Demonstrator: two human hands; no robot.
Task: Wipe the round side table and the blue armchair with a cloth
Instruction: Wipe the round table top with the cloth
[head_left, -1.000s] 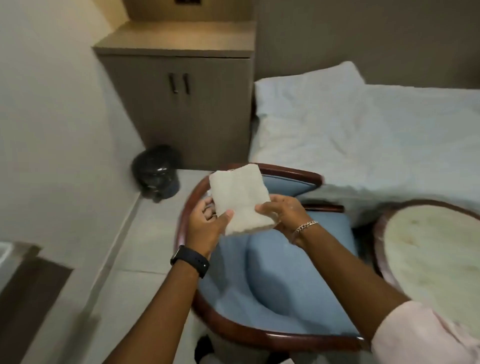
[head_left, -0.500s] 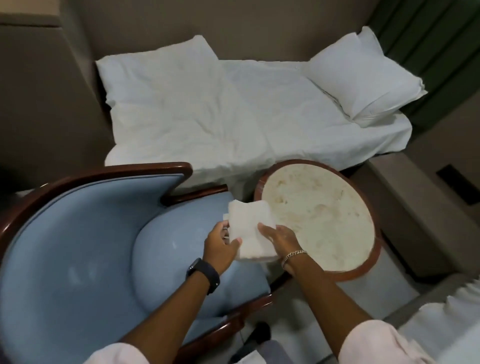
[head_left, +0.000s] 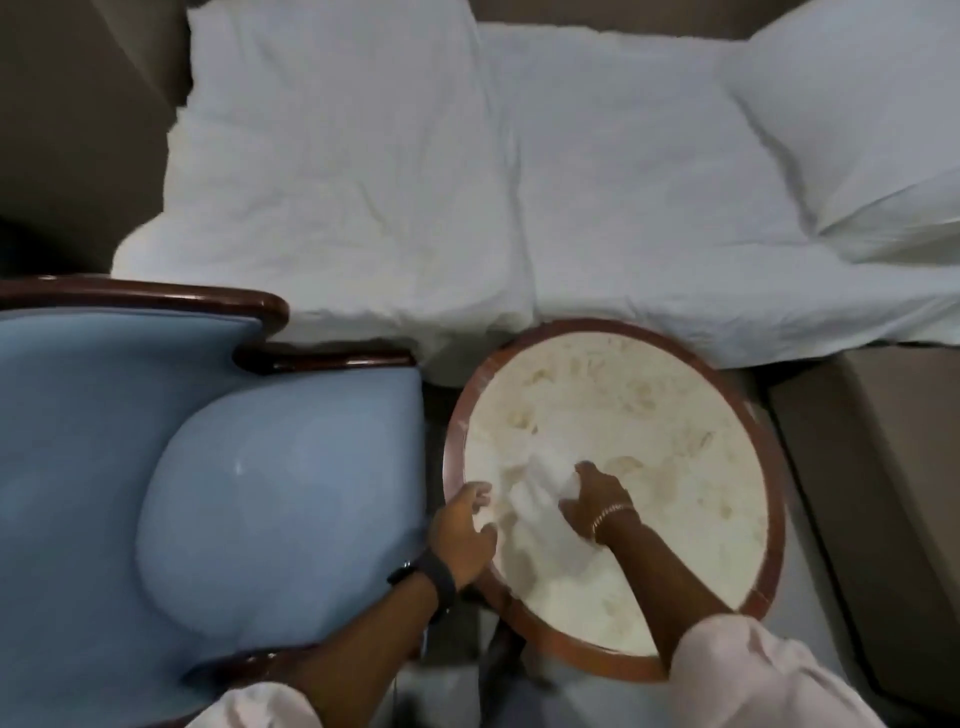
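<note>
No writing shows anywhere. Lower centre, the right hand (head_left: 592, 499) presses the blurred white cloth (head_left: 540, 480) onto the round surface (head_left: 675, 415), fingers curled over it. The left hand (head_left: 462, 530), fingers loosely open, rests at the rim, holding nothing. The blue armchair (head_left: 208, 467), lower left, is cut off.

No readable text, labels, brands, numbers or signs anywhere in view.
</note>
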